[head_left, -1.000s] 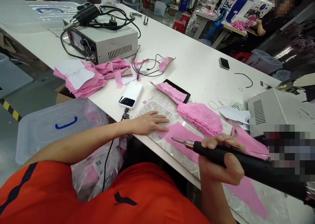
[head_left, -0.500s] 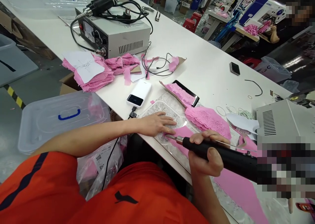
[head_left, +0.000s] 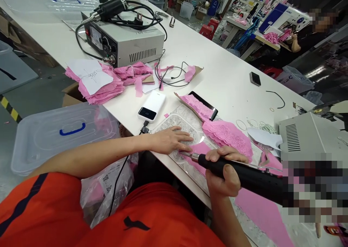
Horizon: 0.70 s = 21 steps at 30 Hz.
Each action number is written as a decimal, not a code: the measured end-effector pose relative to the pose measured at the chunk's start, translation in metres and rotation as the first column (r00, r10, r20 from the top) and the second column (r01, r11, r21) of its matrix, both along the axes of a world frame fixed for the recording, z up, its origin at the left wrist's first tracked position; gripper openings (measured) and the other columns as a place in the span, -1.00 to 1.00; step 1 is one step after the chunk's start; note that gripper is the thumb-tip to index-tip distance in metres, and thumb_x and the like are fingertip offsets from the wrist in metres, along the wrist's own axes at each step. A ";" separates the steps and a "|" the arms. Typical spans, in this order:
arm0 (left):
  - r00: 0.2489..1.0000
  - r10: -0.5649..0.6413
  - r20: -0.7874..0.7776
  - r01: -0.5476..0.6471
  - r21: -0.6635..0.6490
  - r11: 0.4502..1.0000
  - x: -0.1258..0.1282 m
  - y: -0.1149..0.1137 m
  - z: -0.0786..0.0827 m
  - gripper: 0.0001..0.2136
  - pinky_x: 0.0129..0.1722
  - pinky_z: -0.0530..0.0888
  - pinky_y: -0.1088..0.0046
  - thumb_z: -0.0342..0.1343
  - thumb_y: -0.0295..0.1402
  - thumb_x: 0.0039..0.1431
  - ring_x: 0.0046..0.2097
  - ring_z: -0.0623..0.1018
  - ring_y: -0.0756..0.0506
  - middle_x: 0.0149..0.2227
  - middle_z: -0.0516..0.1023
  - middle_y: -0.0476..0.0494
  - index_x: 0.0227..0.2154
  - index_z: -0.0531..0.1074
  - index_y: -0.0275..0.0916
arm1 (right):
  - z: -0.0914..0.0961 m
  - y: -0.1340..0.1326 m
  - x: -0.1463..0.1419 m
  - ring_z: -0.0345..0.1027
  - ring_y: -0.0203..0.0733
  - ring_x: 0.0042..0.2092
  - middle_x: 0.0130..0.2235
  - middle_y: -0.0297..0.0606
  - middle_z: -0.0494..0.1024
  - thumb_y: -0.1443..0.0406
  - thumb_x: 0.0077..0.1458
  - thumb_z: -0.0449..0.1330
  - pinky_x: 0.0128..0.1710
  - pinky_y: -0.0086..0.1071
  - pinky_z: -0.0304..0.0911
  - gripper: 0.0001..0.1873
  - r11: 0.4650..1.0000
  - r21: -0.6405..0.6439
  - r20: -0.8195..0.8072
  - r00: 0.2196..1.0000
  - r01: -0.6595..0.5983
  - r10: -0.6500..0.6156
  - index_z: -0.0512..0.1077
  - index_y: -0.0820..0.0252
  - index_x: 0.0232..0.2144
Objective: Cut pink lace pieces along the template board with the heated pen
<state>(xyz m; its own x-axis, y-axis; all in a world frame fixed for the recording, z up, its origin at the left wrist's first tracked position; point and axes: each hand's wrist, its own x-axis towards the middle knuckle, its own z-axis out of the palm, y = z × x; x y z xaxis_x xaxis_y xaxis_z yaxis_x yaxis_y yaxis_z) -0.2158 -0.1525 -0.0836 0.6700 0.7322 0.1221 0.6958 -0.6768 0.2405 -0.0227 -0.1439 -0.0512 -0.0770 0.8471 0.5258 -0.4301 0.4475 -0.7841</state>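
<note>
Left hand (head_left: 170, 140): grip open, palm flat on lace (head_left: 174, 124) at counter (head_left: 231, 69) edge | right hand (head_left: 223, 172): grip closed round black tool (head_left: 244, 176), tip (head_left: 187, 155) on pink fabric (head_left: 199, 148) just beside left fingertips (head_left: 187, 135) | risk: a slip likely nicks fingers or mars fabric.

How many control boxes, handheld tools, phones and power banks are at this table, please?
Control boxes: 2
Handheld tools: 2, one in the right hand
Phones: 2
Power banks: 1
Total: 7
</note>
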 end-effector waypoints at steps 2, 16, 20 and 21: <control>1.000 -0.001 0.005 0.001 0.007 1.000 0.000 0.000 -0.001 -0.53 0.22 0.10 0.12 -0.01 -0.56 0.15 0.25 0.25 -0.18 0.25 0.23 -0.13 0.09 0.35 -0.01 | 0.000 0.000 0.000 0.27 -0.35 -0.49 -0.35 -0.36 0.36 0.39 -0.08 0.06 -0.50 -0.33 0.27 -0.87 1.000 -0.008 0.000 1.000 0.003 -0.003 0.32 0.16 -0.38; 0.984 -0.025 0.176 0.002 0.130 0.992 -0.004 0.000 -0.003 -0.56 0.22 0.15 0.18 -0.10 -0.56 0.20 0.21 0.32 -0.14 0.18 0.35 -0.20 0.12 0.31 -0.16 | 0.015 0.052 0.040 0.25 -0.36 -0.50 -0.37 -0.37 0.37 0.35 -0.13 0.09 -0.49 -0.34 0.25 -0.84 0.943 -0.023 -0.065 0.940 0.333 -0.334 0.35 0.17 -0.39; 0.981 -0.082 0.174 0.049 0.188 0.981 0.012 0.007 0.006 -0.67 0.20 0.18 0.20 -0.09 -0.46 0.28 0.16 0.37 -0.14 0.10 0.44 -0.21 0.07 0.36 -0.21 | 0.009 0.058 0.038 0.26 -0.37 -0.50 -0.37 -0.38 0.37 0.34 -0.11 0.09 -0.47 -0.34 0.25 -0.85 0.940 -0.056 -0.055 0.939 0.336 -0.339 0.34 0.17 -0.38; 0.981 -0.093 0.171 0.058 0.201 0.978 0.018 0.010 0.007 -0.69 0.19 0.19 0.21 -0.09 -0.43 0.30 0.15 0.39 -0.14 0.08 0.46 -0.21 0.05 0.38 -0.21 | 0.008 0.058 0.037 0.27 -0.36 -0.49 -0.37 -0.38 0.37 0.34 -0.12 0.09 -0.47 -0.34 0.25 -0.85 0.941 -0.061 -0.058 0.940 0.334 -0.337 0.34 0.17 -0.38</control>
